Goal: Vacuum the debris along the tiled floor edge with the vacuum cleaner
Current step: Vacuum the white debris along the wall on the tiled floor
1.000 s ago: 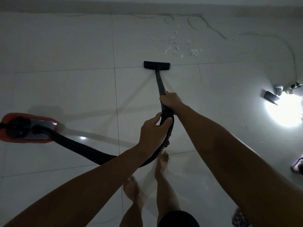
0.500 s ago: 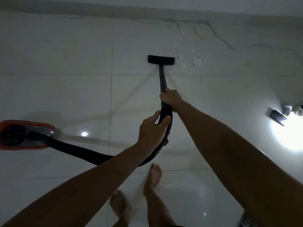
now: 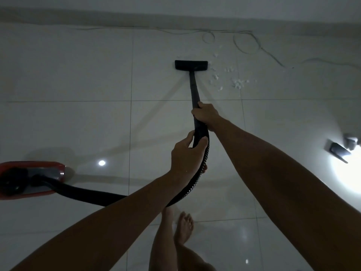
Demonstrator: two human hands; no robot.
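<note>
A black vacuum wand (image 3: 194, 89) runs forward to a flat black floor nozzle (image 3: 191, 65) resting on the pale tiles near the wall. White debris bits (image 3: 237, 84) lie scattered just right of the nozzle. My right hand (image 3: 206, 114) grips the wand lower down. My left hand (image 3: 186, 156) is closed around the ribbed black hose (image 3: 195, 184) where it joins the wand. The hose curves left to the red vacuum cleaner body (image 3: 29, 178) at the left edge.
A thin cable (image 3: 246, 42) loops along the wall base (image 3: 175, 18) behind the debris. A bright lamp with small dark objects (image 3: 339, 149) sits on the floor at the right. My bare feet (image 3: 183, 227) stand below the hose.
The nozzle has been pushed forward toward the wall, from short of the debris to alongside its left part. I have stepped forward; both hands keep their grip.
</note>
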